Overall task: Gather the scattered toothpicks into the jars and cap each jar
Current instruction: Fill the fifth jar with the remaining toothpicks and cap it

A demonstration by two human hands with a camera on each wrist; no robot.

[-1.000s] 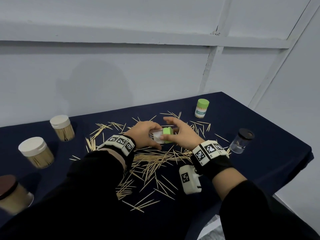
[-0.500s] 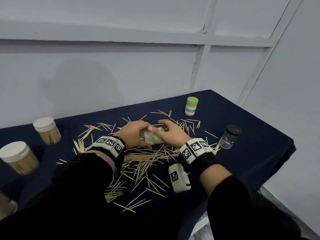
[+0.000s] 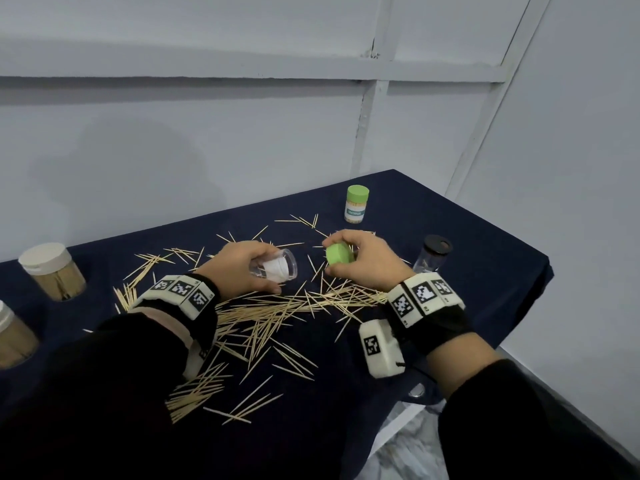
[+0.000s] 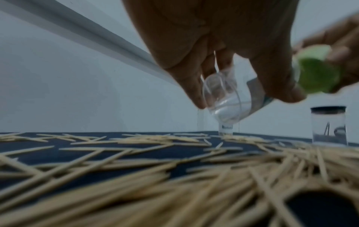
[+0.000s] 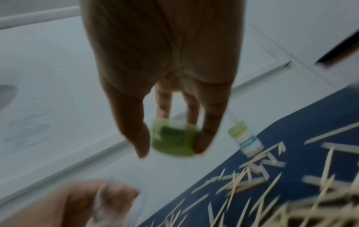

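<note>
toothpicks (image 3: pixel 277 306) lie scattered over the dark blue table (image 3: pixel 485 306), thickest in a pile at the middle between the two wrists, with strays fanning toward 10 and 12 o'clock. just above that pile the left hand (image 3: pixel 242 268) grips a small clear jar (image 3: pixel 277 268), fingers and thumb curled round its wall; the jar is tipped on its side, open mouth toward 3 o'clock, a white label showing. at 3 o'clock from it, apart from the jar, the right hand (image 3: pixel 367 261) pinches a green cap (image 3: pixel 339 254) between thumb and fingertips. in the right wrist view the cap (image 5: pixel 172 139) sits between thumb and fingers, blurred. at 12 o'clock a green-capped jar (image 3: pixel 356 206) stands upright, full. at 2 o'clock stands a black-lidded clear jar (image 3: pixel 433 254), nearly empty. at 9 o'clock stands a white-lidded jar (image 3: pixel 52 271) of toothpicks, and another jar (image 3: pixel 14 334) is cut by the left edge.
</note>
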